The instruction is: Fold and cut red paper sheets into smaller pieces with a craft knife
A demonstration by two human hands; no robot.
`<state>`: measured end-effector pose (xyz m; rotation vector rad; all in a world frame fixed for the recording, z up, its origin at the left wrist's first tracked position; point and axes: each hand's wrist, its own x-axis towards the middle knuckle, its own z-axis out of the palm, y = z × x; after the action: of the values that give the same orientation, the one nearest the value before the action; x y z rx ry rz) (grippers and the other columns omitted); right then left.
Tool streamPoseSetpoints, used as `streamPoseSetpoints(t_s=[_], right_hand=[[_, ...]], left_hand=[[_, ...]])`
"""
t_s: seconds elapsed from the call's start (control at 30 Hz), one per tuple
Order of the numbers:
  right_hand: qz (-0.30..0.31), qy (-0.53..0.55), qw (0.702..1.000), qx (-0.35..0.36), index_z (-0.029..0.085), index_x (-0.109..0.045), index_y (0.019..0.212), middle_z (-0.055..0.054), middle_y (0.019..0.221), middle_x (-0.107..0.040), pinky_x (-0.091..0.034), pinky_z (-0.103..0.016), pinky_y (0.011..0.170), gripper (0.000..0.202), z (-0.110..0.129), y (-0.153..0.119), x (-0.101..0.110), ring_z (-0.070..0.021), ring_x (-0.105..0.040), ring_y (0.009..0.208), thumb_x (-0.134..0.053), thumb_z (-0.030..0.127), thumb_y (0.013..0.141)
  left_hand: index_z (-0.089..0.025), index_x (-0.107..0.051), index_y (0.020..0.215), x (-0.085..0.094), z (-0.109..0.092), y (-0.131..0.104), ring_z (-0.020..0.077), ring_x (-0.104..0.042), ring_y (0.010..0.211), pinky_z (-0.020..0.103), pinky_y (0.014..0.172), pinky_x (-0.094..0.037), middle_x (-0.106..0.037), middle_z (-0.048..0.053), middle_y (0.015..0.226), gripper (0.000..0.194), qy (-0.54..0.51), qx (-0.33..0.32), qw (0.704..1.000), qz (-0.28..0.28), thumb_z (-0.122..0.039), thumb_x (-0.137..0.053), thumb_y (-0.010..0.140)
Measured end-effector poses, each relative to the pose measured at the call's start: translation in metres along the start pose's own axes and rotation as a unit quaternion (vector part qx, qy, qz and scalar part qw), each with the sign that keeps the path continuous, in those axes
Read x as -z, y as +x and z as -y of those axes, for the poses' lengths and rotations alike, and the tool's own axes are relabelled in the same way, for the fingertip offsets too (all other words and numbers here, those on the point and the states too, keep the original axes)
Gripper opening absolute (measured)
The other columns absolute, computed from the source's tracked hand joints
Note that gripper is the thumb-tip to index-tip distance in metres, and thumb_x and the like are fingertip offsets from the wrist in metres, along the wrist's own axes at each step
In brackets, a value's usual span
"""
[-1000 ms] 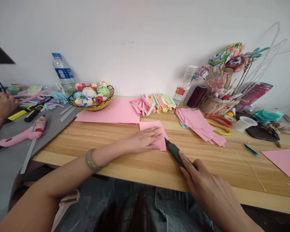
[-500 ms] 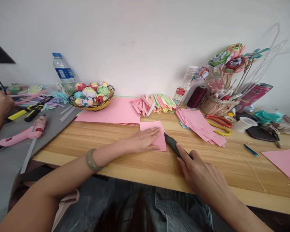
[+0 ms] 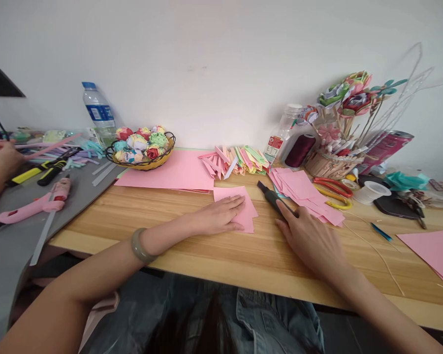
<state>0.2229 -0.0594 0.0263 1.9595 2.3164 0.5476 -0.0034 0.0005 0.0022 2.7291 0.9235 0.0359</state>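
My left hand (image 3: 221, 214) lies flat, fingers stretched out, on a small pink paper (image 3: 224, 191) on the wooden table. A corner of pink paper sticks out past the sheet's right edge beneath my fingers. My right hand (image 3: 310, 237) is closed round a dark utility knife (image 3: 274, 199), its tip pointing up and to the left. The knife is apart from the paper under my left hand. Just beyond my right hand is a loose stack of cut pink papers (image 3: 302, 189), with a bit of blue paper showing under it.
Larger pink sheets (image 3: 188, 169) lie at the back under a basket of paper flowers (image 3: 147, 160). Folded paper strips (image 3: 239, 161) sit beside them. Pliers (image 3: 334, 189) and a white spool (image 3: 371, 192) are at right. At left are a pink glue gun (image 3: 37, 201) and another person's hand (image 3: 2, 160).
My right hand has moved the knife up and right, away from the paper's edge. A pink corner now juts out at the right of the paper. My left hand stays in place.
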Motion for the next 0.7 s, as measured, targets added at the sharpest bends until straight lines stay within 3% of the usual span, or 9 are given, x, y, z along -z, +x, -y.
streamPoseSetpoints(t_s=[0.13,0.27,0.47,0.57,0.7], right_hand=[[-0.114,0.036,0.988,0.101,0.015,-0.053,0.119,-0.017,0.115,-0.054,-0.045,-0.041,0.081,0.035,0.000,0.001,-0.003,-0.0280,-0.052,0.103,-0.046,0.029,0.088],[-0.077,0.120,0.957,0.251,0.012,-0.055,0.112,-0.013,0.106,-0.058,-0.048,-0.034,0.078,0.031,0.015,0.003,0.003,-0.0214,-0.056,0.093,-0.045,0.030,0.089],[-0.051,0.047,0.916,0.395,0.008,-0.059,0.102,-0.011,0.089,-0.062,-0.048,-0.032,0.068,0.025,0.025,0.019,0.011,-0.0202,-0.058,0.082,-0.041,0.003,0.084],[-0.060,0.066,0.917,0.388,0.009,-0.060,0.096,-0.009,0.085,-0.063,-0.047,-0.029,0.066,0.023,0.021,0.029,0.005,-0.0177,-0.059,0.077,-0.040,0.004,0.085],[-0.133,0.197,0.940,0.245,0.016,-0.059,0.101,-0.005,0.090,-0.065,-0.046,-0.024,0.068,0.024,-0.001,0.036,0.001,-0.0133,-0.060,0.079,-0.038,0.017,0.091]], left_hand=[[-0.003,-0.021,0.140,0.001,-0.001,0.002,0.0196,-0.004,0.138,0.033,0.113,-0.009,-0.012,0.015,0.148,0.057,-0.003,0.002,1.000,-0.008,-0.038,-0.029,0.095],[-0.004,-0.019,0.141,0.001,-0.002,0.001,0.0174,-0.010,0.138,0.032,0.113,-0.011,-0.013,0.013,0.149,0.054,-0.043,0.017,0.999,-0.016,-0.034,-0.021,0.096],[-0.009,-0.005,0.143,0.002,0.002,-0.001,0.0134,-0.008,0.138,0.030,0.113,-0.013,-0.006,0.009,0.150,0.055,-0.161,0.025,0.983,-0.085,-0.030,-0.022,0.095],[-0.008,-0.007,0.143,0.002,0.007,0.001,0.0135,-0.010,0.137,0.030,0.113,-0.014,-0.010,0.010,0.150,0.056,-0.215,0.042,0.969,-0.112,-0.029,-0.025,0.094],[-0.009,-0.009,0.143,0.002,0.014,0.005,0.0136,-0.013,0.137,0.031,0.112,-0.015,-0.012,0.009,0.150,0.056,-0.261,0.050,0.955,-0.129,-0.029,-0.027,0.093]])
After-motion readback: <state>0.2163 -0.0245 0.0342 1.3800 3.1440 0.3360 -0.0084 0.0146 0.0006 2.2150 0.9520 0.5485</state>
